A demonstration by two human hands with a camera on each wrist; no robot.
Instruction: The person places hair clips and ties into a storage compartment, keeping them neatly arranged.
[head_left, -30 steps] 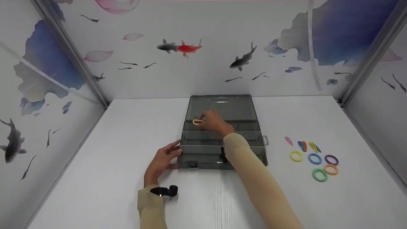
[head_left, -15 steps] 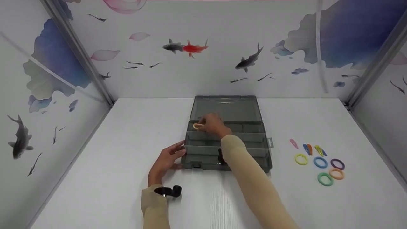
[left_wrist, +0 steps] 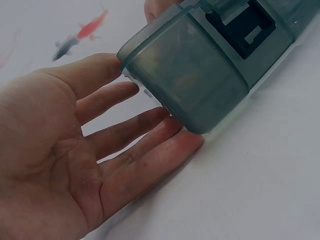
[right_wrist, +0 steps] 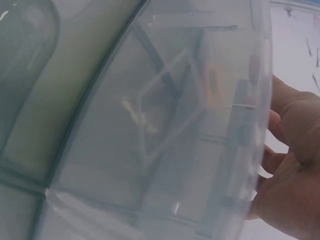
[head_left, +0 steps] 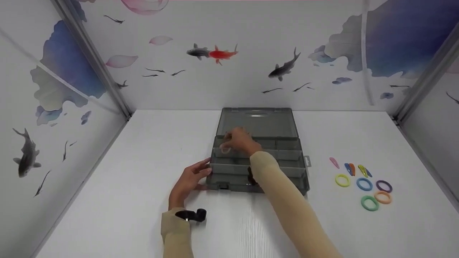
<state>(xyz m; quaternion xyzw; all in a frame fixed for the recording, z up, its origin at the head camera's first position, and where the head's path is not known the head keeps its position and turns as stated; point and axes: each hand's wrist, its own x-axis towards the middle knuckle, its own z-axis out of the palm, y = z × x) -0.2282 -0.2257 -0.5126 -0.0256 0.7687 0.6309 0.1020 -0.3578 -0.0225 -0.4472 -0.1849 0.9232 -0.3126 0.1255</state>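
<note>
A grey see-through compartment box (head_left: 258, 189) lies on the table with its lid (head_left: 257, 123) laid back. Over its rear left compartment my right hand (head_left: 241, 140) reaches down, pinching a pale orange hair tie (head_left: 225, 149) low behind a clear divider. The right wrist view shows that hair tie (right_wrist: 214, 85) blurred through the plastic, so the exact fingertip contact is unclear. My left hand (head_left: 187, 181) rests against the box's left side; in the left wrist view its fingers (left_wrist: 150, 175) are fairly straight, touching the box corner.
To the right of the box lie several snap hair clips, including a pink one (head_left: 334, 162) and a yellow one (head_left: 363, 171). Loose hair ties lie in front of them, among them a green one (head_left: 369, 203) and a purple one (head_left: 384, 186). A printed wall stands behind.
My right hand has lowered the pale orange hair tie from near the lid hinge into the rear left compartment. The left hand stays at the box's side; the head view has shifted slightly.
</note>
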